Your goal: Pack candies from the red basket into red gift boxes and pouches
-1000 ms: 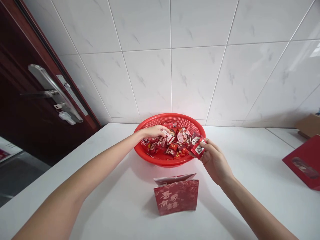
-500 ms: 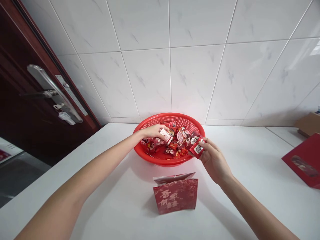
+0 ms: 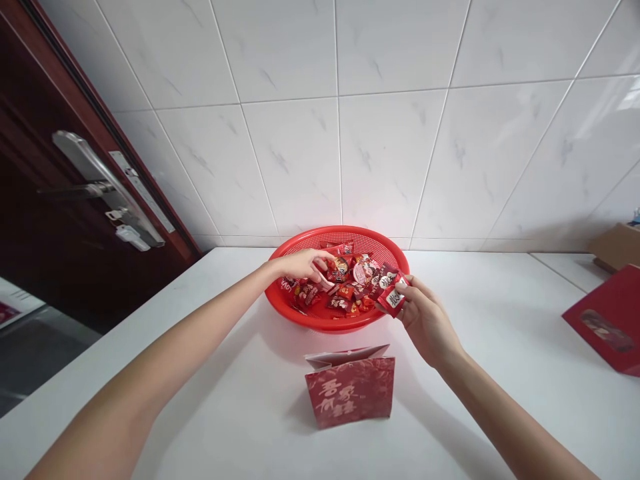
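Note:
A red plastic basket [image 3: 337,325] holds several red-wrapped candies [image 3: 345,291]. My left hand [image 3: 306,265] reaches over the left part of the basket, its fingers apart and with nothing seen between them. Just past its fingertips lies a packet with a golden round picture [image 3: 339,268]. At the basket's right rim, my right hand [image 3: 425,317] pinches small red candy packets [image 3: 393,298] with dark lettering on white patches. In front of the basket stands a dark red paper gift box [image 3: 353,393] with pale characters, its top flaps apart.
A red box with an oval window [image 3: 607,331] lies at the right, in front of a brown cardboard box [image 3: 620,245]. White wall tiles [image 3: 390,160] rise behind the counter. A dark red door with a metal handle [image 3: 107,190] is at the left.
The small white-and-pink packet has left my left hand's grasp and is out of sight. My left fingers have spread apart. My right hand keeps its packets almost still.

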The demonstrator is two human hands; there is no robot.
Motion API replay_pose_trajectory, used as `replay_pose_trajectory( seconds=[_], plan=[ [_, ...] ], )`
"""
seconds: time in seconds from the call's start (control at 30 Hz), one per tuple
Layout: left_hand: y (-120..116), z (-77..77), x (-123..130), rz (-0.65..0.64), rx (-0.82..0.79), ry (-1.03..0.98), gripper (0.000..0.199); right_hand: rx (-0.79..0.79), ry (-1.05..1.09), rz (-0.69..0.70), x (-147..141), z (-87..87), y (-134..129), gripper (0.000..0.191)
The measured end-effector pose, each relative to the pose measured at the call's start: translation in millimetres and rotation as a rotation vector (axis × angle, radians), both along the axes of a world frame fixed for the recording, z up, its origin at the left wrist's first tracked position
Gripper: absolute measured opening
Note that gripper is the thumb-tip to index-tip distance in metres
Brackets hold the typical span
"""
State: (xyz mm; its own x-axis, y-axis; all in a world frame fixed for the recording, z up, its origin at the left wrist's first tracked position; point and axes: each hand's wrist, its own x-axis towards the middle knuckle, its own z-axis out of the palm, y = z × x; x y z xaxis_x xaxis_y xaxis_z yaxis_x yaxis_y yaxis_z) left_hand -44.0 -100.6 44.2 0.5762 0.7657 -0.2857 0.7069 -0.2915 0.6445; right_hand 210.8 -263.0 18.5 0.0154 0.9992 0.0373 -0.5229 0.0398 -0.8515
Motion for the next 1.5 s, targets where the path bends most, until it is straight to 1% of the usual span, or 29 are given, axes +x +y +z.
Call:
replay_pose_trajectory(
  seconds=[0.1, 0.2, 0.27, 0.37, 0.47, 0.57, 0.67, 0.83, 0.97, 1.0, 1.13, 1.2, 1.3, 1.4, 1.5],
  plan=[
    [-1.9, 6.4, -2.1, 0.055, 0.167, 0.088, 0.067, -0.004, -0.003, -0.007, -0.1, -0.1, -0.3, 0.024],
    [-1.0, 16.3, -6.5, 0.049, 0.343, 0.175, 0.057, 0.002, -0.008, -0.008, 0.0, -0.9, -0.3, 0.024],
    [1.2, 23.5, -12.1, 0.044, 0.408, 0.272, 0.052, 0.009, -0.007, -0.004, 0.1, -1.4, -0.2, 0.024],
    [4.3, 30.0, -22.2, 0.004, 0.396, 0.413, 0.047, 0.015, -0.007, 0.001, 0.1, -1.9, 0.1, 0.024],
    [4.0, 28.5, -26.5, -0.029, 0.344, 0.527, 0.048, 0.011, -0.007, -0.005, -0.1, -1.9, 0.0, 0.024],
    [2.8, 21.5, -19.4, -0.032, 0.318, 0.648, 0.046, 0.015, -0.010, -0.006, -0.1, -1.9, -0.4, 0.025],
    [6.3, 13.4, -4.4, -0.046, 0.285, 0.711, 0.036, 0.017, -0.016, -0.012, 0.2, -2.1, -0.9, 0.025],
    [17.8, 4.4, 14.2, -0.065, 0.236, 0.729, 0.026, 0.007, -0.022, -0.010, 0.2, -1.0, -1.1, 0.026],
    [17.4, 1.0, 14.5, -0.063, 0.227, 0.696, 0.033, 0.004, -0.017, -0.009, -0.6, 0.8, -0.4, 0.028],
    [15.8, 0.5, 13.8, -0.067, 0.212, 0.688, 0.032, 0.004, -0.018, -0.010, -0.9, 1.0, -0.3, 0.028],
    [9.1, 2.4, 13.6, -0.114, 0.083, 0.641, 0.018, -0.001, -0.016, -0.010, -1.7, 0.8, 0.0, 0.027],
    [8.9, 6.6, 15.4, -0.133, 0.048, 0.602, 0.017, -0.010, -0.004, -0.006, -1.2, 0.6, 0.3, 0.026],
    [13.6, 15.1, 18.9, -0.124, 0.088, 0.551, 0.014, -0.031, 0.022, 0.005, 2.1, 0.4, 1.7, 0.025],
    [19.7, 21.1, 23.8, -0.066, 0.205, 0.498, 0.008, -0.060, 0.065, -0.010, 8.2, 1.2, 4.8, 0.022],
    [22.1, 20.7, 33.7, -0.009, 0.326, 0.425, 0.020, -0.081, 0.099, -0.079, 14.7, 2.9, 8.8, 0.019]
  ],
)
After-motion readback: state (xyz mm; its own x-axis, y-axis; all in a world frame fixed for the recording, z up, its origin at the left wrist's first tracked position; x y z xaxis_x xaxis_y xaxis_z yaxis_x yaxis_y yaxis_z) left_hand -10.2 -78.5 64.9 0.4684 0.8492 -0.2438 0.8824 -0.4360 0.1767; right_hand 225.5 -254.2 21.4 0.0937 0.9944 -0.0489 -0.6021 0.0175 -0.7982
